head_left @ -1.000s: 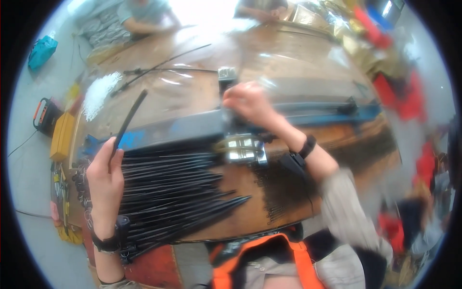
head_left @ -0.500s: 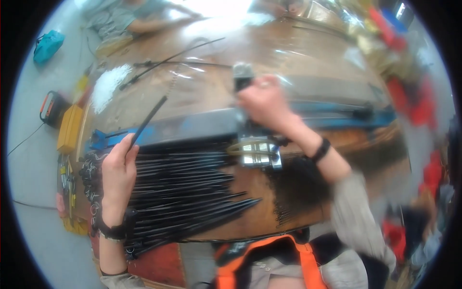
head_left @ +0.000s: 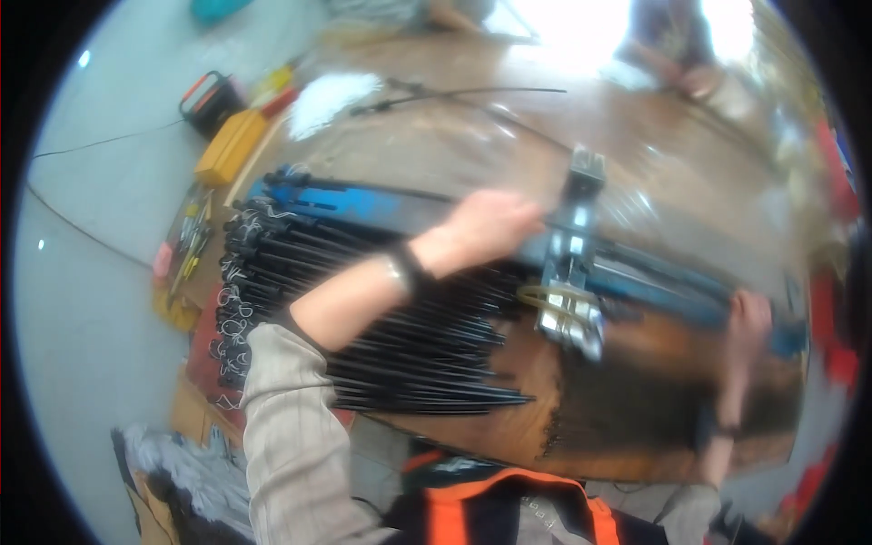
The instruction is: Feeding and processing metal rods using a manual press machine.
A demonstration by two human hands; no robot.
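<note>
My left hand [head_left: 495,222] reaches across the wooden table [head_left: 472,145] to a long blue rail [head_left: 345,200]. Its fingers are curled on a thin black rod that points right toward a metal clamp device [head_left: 572,309] on the rail. Under my left forearm lies a wide stack of several black rods [head_left: 381,309] with white wire ends at their left. My right hand [head_left: 749,313] rests on the far right end of the rail; blur hides its grip. Both wrists wear dark bands.
A yellow box [head_left: 232,145] and a black-and-orange case [head_left: 209,95] sit on the floor at the upper left. A white heap [head_left: 331,91] and long black rods [head_left: 472,91] lie farther back on the table. Hand tools [head_left: 186,245] lie at the left edge. Other people [head_left: 672,36] sit at the far side.
The view has swung right. My left hand moved from the stack's left side across to the rail by the clamp. My right hand left the clamp for the rail's right end.
</note>
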